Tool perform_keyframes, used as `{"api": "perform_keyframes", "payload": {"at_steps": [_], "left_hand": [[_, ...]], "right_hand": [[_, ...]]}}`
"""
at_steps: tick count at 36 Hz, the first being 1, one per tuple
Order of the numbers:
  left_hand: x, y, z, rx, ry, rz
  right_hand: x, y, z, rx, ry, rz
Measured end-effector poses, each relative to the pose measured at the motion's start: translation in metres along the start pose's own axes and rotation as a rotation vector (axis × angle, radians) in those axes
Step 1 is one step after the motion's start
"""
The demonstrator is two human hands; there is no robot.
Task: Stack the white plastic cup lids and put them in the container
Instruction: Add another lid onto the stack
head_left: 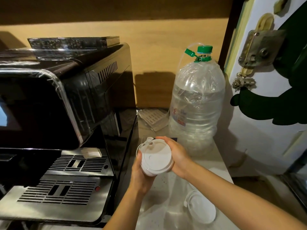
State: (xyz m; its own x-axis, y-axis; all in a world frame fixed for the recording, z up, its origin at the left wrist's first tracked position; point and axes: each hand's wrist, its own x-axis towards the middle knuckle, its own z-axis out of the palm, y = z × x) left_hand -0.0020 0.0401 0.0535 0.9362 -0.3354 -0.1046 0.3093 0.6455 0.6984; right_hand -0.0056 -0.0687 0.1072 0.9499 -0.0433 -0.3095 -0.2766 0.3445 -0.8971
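Both hands clasp lid stack [156,159]: left hand [141,173] cups below, right hand [176,155] squares rim (aligning); spare lid [201,208] on worktop [221,165]; container unclear.

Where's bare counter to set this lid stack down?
Bare patch: the counter in front of the water jug, right of the right hand. Crowded nearer: loose lids under the right forearm. The coffee machine blocks the left.

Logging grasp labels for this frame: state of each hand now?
Left hand: closed around the stack of white lids, gripping from below.
Right hand: closed on the same stack's right edge.
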Motion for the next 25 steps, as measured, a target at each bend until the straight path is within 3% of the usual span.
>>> {"api": "perform_keyframes", "payload": {"at_steps": [5, 13, 25], "left_hand": [[-0.001, 0.000, 0.002, -0.008, -0.040, -0.007], [-0.002, 0.002, 0.009, 0.008, -0.032, -0.004], [-0.005, 0.001, 0.026, 0.022, -0.024, 0.006]], "right_hand": [[-0.005, -0.003, 0.003, -0.189, 0.112, -0.184], [-0.002, 0.005, -0.005, -0.372, 0.166, -0.199], [0.000, 0.008, 0.000, -0.169, 0.221, -0.030]]}}
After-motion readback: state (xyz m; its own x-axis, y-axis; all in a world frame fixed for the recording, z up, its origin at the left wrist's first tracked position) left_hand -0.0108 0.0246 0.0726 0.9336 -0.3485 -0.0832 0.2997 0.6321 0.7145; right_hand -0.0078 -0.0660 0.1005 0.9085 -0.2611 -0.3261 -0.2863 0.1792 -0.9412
